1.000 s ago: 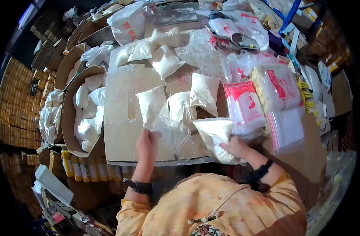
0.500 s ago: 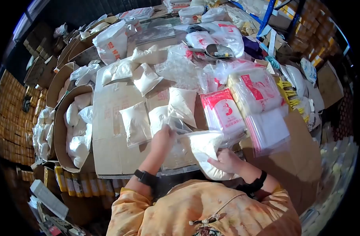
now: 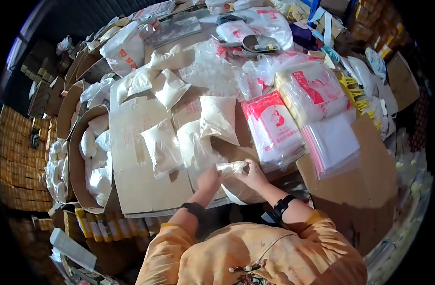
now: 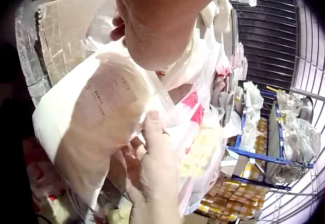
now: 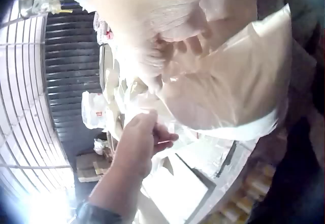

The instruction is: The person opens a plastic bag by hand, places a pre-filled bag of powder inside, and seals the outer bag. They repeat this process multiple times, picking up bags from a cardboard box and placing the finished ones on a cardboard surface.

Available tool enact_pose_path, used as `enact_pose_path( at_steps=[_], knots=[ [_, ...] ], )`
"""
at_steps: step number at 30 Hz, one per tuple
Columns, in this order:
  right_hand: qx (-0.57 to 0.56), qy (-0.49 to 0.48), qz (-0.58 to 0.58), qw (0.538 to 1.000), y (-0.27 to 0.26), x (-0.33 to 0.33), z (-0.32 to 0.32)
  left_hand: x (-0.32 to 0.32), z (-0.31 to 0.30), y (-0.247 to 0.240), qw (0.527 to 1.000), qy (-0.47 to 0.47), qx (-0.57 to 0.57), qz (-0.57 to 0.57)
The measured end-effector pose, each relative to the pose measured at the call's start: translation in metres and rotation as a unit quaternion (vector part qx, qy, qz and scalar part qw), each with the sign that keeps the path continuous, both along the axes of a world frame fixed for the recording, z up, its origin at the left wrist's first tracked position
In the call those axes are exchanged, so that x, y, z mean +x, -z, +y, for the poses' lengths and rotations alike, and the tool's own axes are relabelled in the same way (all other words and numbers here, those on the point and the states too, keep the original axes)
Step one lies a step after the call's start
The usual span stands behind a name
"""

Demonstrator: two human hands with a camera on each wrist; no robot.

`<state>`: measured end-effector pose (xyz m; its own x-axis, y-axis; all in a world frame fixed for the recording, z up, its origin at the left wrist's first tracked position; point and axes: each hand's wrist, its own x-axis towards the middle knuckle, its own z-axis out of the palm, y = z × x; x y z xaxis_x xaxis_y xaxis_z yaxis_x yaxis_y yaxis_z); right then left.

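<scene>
A clear bag of pale powder (image 3: 241, 191) hangs at the table's front edge in the head view, its upper part gathered between both hands. My left hand (image 3: 209, 180) pinches the left end of the gathered plastic. The right hand (image 3: 255, 177) grips the other end, thumb on top. In the left wrist view the bag (image 4: 84, 115) shows a printed label inside, with the right hand (image 4: 152, 168) at its side. The right wrist view has the left hand (image 5: 136, 145) beside the bag's top, its fingers curled, and the bag's body (image 5: 233, 77) tilted.
Several filled bags (image 3: 161, 147) lie on the cardboard-covered table (image 3: 132, 190). Red-and-white plastic packs (image 3: 273, 127) and clear empty bags (image 3: 332, 145) lie at the right. Left of the table, a carton (image 3: 77, 166) holds white bags. A metal scoop (image 3: 260, 43) rests at the back.
Both hands have come closer together, the right one moving up and left to the bag's top. The bag's upper part, stretched wide before, is now bunched between them.
</scene>
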<state>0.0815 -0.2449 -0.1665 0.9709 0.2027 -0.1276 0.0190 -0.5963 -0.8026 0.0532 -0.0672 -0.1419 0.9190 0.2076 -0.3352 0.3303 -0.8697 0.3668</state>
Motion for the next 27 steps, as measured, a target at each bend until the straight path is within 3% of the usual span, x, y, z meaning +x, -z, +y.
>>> enact_pose_path(
  at_steps=[1,2,4,5,6,9,10,13,14,16,18,19,20,21,23,24,26,27],
  knots=[
    [0.036,0.069,-0.051,0.996,0.006,-0.002,0.005,0.0,0.0,0.001,0.999,-0.004,0.025,-0.038],
    [0.037,0.016,0.093,0.995,0.01,0.0,0.002,0.004,0.002,0.003,0.995,0.004,0.023,-0.095],
    [0.082,0.06,0.026,0.994,0.015,-0.006,0.013,0.019,0.006,0.005,0.977,0.025,0.018,-0.21],
    [0.104,0.084,-0.005,0.991,0.015,-0.01,0.019,0.026,0.007,0.008,0.983,0.021,0.013,-0.18],
    [0.067,0.099,0.042,0.992,0.014,-0.015,0.018,0.031,0.006,0.013,0.989,0.017,0.007,-0.149],
    [0.143,0.073,-0.098,0.982,0.039,-0.018,0.016,0.04,-0.006,0.025,0.993,-0.002,-0.081,-0.091],
    [0.117,0.073,-0.142,0.98,0.047,-0.019,0.017,0.042,-0.014,0.027,0.989,-0.015,-0.125,-0.083],
    [0.29,0.014,0.008,0.957,0.032,-0.011,0.021,0.032,-0.066,-0.013,0.987,0.072,-0.076,-0.125],
    [-0.03,-0.119,-0.063,0.99,0.075,-0.012,0.019,0.025,-0.072,-0.006,0.974,0.127,-0.088,-0.166],
    [0.191,-0.01,0.111,0.975,0.094,-0.016,0.024,0.019,-0.077,-0.001,0.951,0.206,-0.077,-0.218],
    [0.404,0.135,0.255,0.868,0.1,-0.018,0.015,0.019,-0.073,-0.004,0.931,0.247,-0.08,-0.256],
    [0.352,0.156,0.226,0.895,0.079,-0.01,0.01,0.018,-0.071,-0.005,0.92,0.265,-0.083,-0.277],
    [0.299,0.174,0.197,0.917,0.066,-0.005,0.007,0.011,-0.062,0.002,0.931,0.291,-0.032,-0.218],
    [0.364,0.259,0.133,0.885,0.099,-0.007,0.01,0.004,-0.054,0.009,0.931,0.276,-0.03,-0.236],
    [0.179,0.199,0.018,0.963,0.066,-0.001,-0.011,-0.01,-0.037,0.02,0.931,0.246,-0.024,-0.27],
    [0.11,0.153,-0.042,0.981,0.058,0.0,-0.016,-0.015,-0.034,0.019,0.948,0.217,-0.039,-0.231],
    [-0.035,0.05,-0.158,0.986,0.046,-0.001,-0.026,-0.017,-0.029,0.019,0.954,0.16,-0.104,-0.229],
    [-0.048,0.032,-0.141,0.988,0.04,-0.001,-0.028,-0.018,-0.026,0.02,0.955,0.13,-0.138,-0.229]
  ],
)
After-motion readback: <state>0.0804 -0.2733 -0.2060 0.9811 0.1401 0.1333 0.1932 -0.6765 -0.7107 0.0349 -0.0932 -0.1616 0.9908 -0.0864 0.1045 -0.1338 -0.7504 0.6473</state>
